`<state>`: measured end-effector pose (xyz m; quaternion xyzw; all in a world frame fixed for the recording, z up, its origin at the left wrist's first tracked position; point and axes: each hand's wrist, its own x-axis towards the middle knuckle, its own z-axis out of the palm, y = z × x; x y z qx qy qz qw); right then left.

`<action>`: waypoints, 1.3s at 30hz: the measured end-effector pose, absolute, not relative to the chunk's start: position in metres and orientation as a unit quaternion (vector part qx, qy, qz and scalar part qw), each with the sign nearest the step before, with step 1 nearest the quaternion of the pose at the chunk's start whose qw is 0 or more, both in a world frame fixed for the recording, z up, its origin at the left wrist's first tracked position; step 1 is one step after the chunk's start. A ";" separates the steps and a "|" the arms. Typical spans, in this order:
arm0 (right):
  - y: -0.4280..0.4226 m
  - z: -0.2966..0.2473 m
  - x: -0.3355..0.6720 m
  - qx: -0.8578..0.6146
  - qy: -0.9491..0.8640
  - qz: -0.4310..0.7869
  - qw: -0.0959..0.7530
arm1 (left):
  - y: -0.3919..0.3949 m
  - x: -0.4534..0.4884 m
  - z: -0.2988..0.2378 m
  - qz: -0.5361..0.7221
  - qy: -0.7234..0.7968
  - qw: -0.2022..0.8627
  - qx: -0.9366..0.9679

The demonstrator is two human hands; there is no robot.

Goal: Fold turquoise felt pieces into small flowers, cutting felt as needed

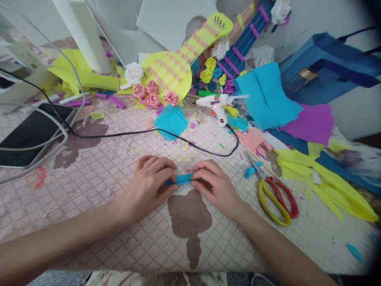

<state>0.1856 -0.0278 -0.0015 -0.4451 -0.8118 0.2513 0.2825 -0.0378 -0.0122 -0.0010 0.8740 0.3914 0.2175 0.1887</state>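
Observation:
A narrow folded strip of blue paper [183, 179] spans the gap between my two hands, low over the worn, grid-patterned tablecloth. Its left end is pinched between the thumb and fingers of my left hand [154, 176]. My right hand [216, 184] grips the other end with thumb and fingertips. Both ends of the strip are partly hidden by fingers. Just beyond the hands lies a stack of blue paper pieces [170, 121]. Scissors with red and yellow handles [272, 194] rest to the right of my right hand, beside a crumpled blue scrap [250, 171].
A white glue gun [218, 107] trails a black cord [133, 132] across the table. Behind stand a yellow paper guitar [169, 71] with pink paper roses [152, 93] and a blue bag [324, 71]. Yellow paper [330, 178] lies right; a dark-screened device [32, 133] lies left.

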 end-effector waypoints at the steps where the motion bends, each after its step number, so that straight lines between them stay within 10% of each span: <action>1: -0.028 -0.002 0.185 -0.450 -0.807 0.253 0.285 | -0.012 -0.038 -0.001 0.217 0.392 0.190 0.874; 39: -0.020 0.002 0.174 -0.523 -0.764 0.271 0.263 | -0.004 -0.034 -0.001 0.204 0.431 0.193 0.857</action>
